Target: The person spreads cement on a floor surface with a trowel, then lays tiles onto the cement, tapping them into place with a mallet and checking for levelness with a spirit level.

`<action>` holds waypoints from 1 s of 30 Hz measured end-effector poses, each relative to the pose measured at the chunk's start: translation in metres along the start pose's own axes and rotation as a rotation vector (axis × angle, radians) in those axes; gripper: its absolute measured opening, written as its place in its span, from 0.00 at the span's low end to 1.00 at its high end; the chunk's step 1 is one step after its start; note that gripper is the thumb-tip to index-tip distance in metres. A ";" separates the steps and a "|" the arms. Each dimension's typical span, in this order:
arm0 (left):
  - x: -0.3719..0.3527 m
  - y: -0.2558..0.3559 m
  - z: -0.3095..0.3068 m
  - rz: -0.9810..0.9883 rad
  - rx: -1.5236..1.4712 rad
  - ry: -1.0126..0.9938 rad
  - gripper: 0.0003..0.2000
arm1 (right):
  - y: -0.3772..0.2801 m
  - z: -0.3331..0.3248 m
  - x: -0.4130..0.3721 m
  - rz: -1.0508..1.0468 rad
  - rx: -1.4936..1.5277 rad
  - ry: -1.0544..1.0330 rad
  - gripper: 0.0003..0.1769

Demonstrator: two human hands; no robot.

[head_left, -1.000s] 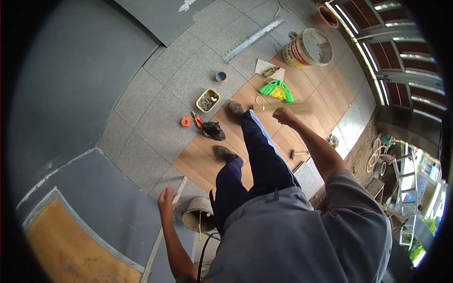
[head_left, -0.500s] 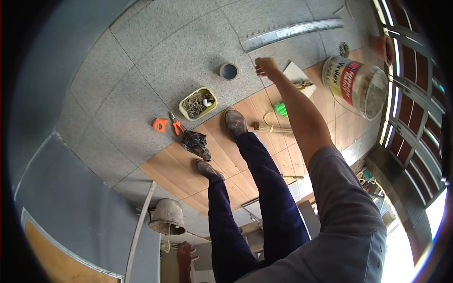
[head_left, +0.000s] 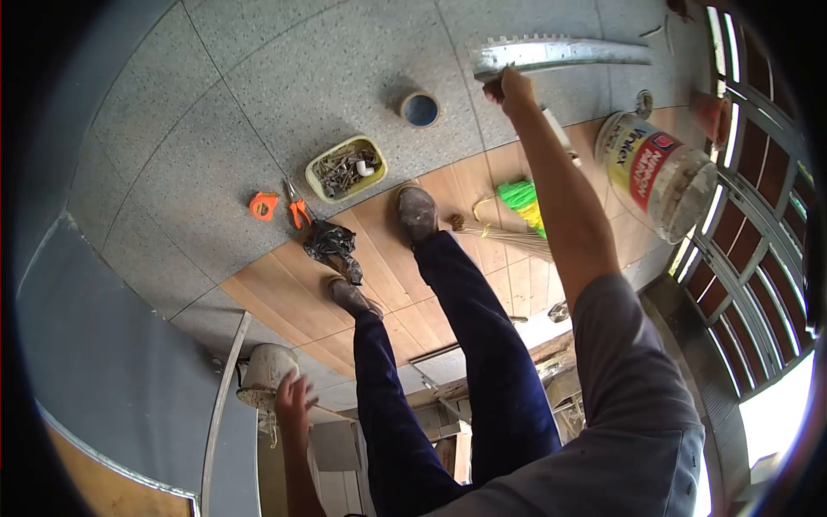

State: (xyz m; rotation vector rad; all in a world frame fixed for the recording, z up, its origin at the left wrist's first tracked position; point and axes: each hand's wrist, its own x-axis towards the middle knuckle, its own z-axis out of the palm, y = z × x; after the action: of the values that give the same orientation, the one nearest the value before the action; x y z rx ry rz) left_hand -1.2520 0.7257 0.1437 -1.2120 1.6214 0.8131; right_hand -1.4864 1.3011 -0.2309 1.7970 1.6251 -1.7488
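Note:
My right hand reaches far forward, its fingers closed at the near-left end of a long, shiny metal strip with a notched edge. Shadow partly hides those fingertips. At lower left, my left hand is held with fingers apart and nothing in them, in front of a dirty bucket in this view. A round cup with a blue inside stands on the grey floor left of my right hand. Under my right forearm, a white board is partly hidden.
A yellowish tub of small hardware, orange-handled pliers, an orange tape measure and a black plastic bag lie near my shoes. A paint bucket, a stick broom and green-yellow string are at right.
My right hand has moved forward and right to the metal strip, and the strip's end has shifted right across a floor joint. My left hand has risen towards the dirty bucket. The view has turned slightly.

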 end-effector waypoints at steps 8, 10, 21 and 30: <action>-0.040 0.108 0.129 0.571 -0.291 -0.433 0.25 | -0.162 -0.141 -0.258 -0.074 0.175 -0.096 0.10; -0.094 0.143 0.135 0.742 -0.191 -0.402 0.24 | -0.199 -0.186 -0.312 -0.107 0.223 -0.251 0.07; -0.264 0.154 0.109 1.322 -0.112 -0.144 0.37 | -0.297 -0.231 -0.680 -0.121 -0.106 -0.694 0.15; -0.314 0.045 0.012 1.502 -0.268 0.535 0.59 | -0.240 -0.196 -0.853 -0.042 -0.673 -1.132 0.21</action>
State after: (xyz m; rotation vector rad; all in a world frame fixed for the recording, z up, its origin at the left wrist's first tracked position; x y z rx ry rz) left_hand -1.2637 0.8581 0.4324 -0.1090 2.9201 1.7022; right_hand -1.3136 1.0613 0.6272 0.3183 1.3956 -1.4582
